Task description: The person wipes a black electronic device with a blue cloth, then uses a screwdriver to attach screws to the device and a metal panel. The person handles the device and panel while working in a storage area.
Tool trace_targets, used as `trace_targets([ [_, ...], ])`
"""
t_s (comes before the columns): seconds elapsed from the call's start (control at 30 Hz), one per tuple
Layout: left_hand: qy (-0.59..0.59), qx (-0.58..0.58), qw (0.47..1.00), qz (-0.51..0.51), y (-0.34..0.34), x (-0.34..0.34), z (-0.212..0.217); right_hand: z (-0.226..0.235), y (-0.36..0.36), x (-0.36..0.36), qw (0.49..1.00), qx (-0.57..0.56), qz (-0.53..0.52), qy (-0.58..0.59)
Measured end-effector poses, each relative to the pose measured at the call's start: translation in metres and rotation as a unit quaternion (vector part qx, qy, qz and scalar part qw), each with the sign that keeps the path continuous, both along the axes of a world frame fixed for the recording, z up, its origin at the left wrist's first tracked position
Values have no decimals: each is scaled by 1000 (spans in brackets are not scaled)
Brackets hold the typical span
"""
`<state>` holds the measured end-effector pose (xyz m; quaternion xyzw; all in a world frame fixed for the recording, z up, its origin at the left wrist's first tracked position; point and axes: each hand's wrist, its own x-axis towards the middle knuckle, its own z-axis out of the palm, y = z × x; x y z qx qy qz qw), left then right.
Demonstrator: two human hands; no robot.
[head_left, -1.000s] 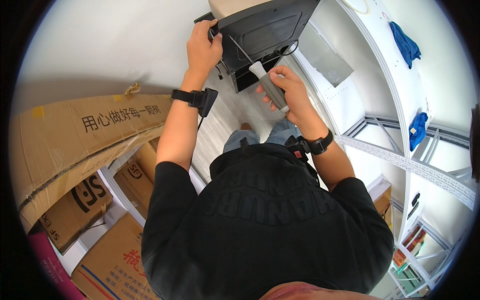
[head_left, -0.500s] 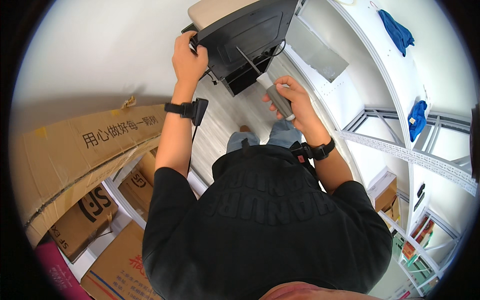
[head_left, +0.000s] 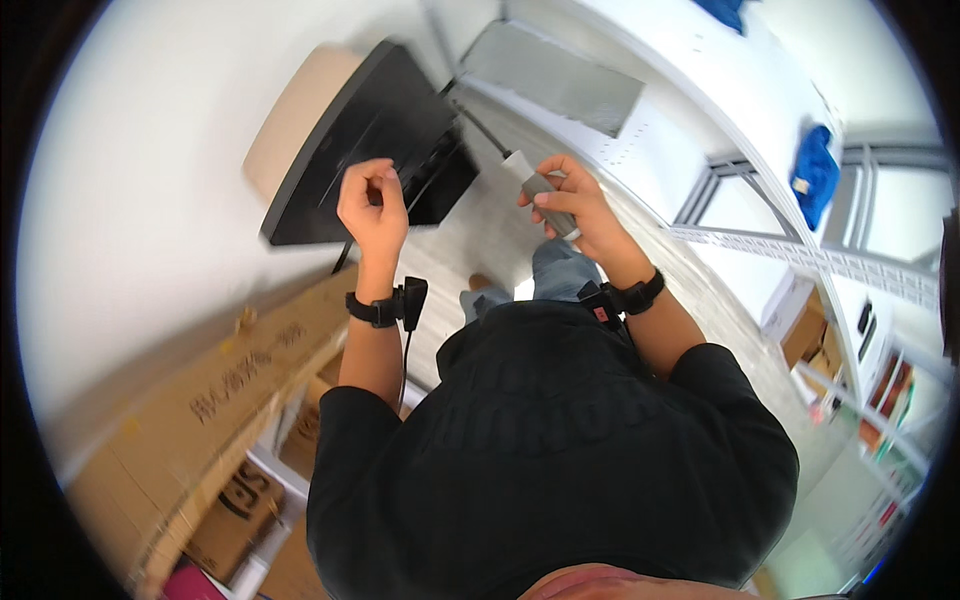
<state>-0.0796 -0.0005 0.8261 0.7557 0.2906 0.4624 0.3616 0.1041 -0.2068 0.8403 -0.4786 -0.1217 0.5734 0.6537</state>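
Observation:
My left hand (head_left: 375,208) is raised in front of a black panelled unit (head_left: 385,115). Its fingers are curled in with the thumb against them, and anything inside is too small or hidden to make out. In my right hand (head_left: 588,208) is a screwdriver (head_left: 515,164) with a grey handle, a pale collar and a thin dark shaft. The shaft points up and left, past the unit's right edge, and I cannot tell whether its tip touches anything. A beige rounded part (head_left: 300,115) backs the black panel, and a dark lower section (head_left: 447,188) sits beside it.
A white wall (head_left: 150,170) rises at the left above a long cardboard box (head_left: 200,400) on a rack with more boxes. White shelving with metal frames (head_left: 760,235) runs along the right, with a blue cloth (head_left: 817,178) hanging from it. A grey patch (head_left: 560,80) marks its panel.
My left hand has come off the black unit's edge and curled up nearer to me. The view has turned, so the unit appears further left. The right hand still grips the screwdriver.

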Motion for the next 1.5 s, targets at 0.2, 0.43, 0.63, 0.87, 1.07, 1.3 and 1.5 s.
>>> trace_targets([
  [0.2,28,-106,973,-205,-40,183,-20,2,-67,104,993,-9,-114,-37],
  [0.43,128,-59,937,-320,-83,369,-11,7,-134,175,959,-43,-273,-63],
  [0.63,148,70,933,-321,-73,483,-45,-2,-149,195,934,-52,-351,-40],
  [0.87,231,97,908,-336,-78,525,-53,4,-127,216,907,-77,-413,-36],
  [1.07,214,88,914,-333,-79,530,-47,16,-111,232,903,-95,-417,-48],
  [1.3,98,-450,797,-391,-46,483,-28,18,-87,259,945,-98,-290,-117],
  [1.5,-100,-662,688,-280,-22,378,-18,4,-59,264,981,-48,-99,-159],
])
